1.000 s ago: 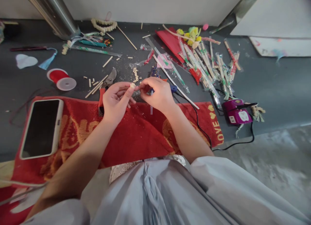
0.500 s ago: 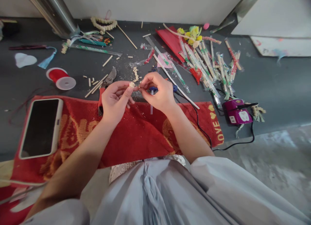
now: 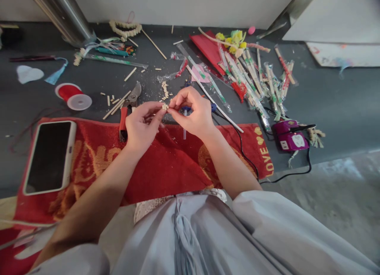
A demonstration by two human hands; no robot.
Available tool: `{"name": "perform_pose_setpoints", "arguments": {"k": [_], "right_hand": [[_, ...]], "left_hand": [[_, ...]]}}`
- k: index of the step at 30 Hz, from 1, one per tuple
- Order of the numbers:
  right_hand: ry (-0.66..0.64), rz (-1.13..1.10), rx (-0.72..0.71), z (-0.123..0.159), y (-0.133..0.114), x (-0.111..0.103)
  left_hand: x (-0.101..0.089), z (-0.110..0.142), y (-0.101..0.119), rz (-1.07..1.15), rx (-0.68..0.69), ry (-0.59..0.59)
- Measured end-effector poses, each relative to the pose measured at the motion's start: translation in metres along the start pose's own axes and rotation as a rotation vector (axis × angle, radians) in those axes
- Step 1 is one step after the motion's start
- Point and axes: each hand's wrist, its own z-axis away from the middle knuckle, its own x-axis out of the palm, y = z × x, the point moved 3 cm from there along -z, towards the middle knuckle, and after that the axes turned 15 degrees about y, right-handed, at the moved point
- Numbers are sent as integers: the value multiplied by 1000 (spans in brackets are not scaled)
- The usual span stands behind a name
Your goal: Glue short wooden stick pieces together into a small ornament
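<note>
1. dark grey flat table [image 3: 335,105], carrying everything.
2. red cloth towel with gold pattern [image 3: 166,164], along table's near edge.
3. red-handled metal cutters [image 3: 122,122], handle over towel's far edge.
4. left hand [image 3: 142,124], right hand [image 3: 194,112]: thumbs and fingertips of both pinching one piece.
5. small cream knobbly piece [image 3: 165,107], between the hands.
</note>
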Motion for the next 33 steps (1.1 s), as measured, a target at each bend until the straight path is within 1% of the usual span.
{"name": "perform_pose_setpoints", "arguments": {"k": [5,11,16,21,26,29,33], "right_hand": [[5,17,-29,0,0,-1],[-19,56,-65,0,0,-2],[-7,83,-68,-1,-3,-4],[-13,108,-124,-1,-5,-5],[-6,158,-158,0,-4,-6],[0,154,-150,0,-5,-5],[-7,166,-111,-2,-4,-6]], "left_hand": [[-2,0,-1,-37,10,-1],[-2,1,0,-60,26,14],[-4,1,2,-100,92,9],[-6,0,3,-170,184,14],[-6,1,2,-221,212,12],[-6,1,0,-190,177,9],[-4,1,-4,-78,58,-17]]}}
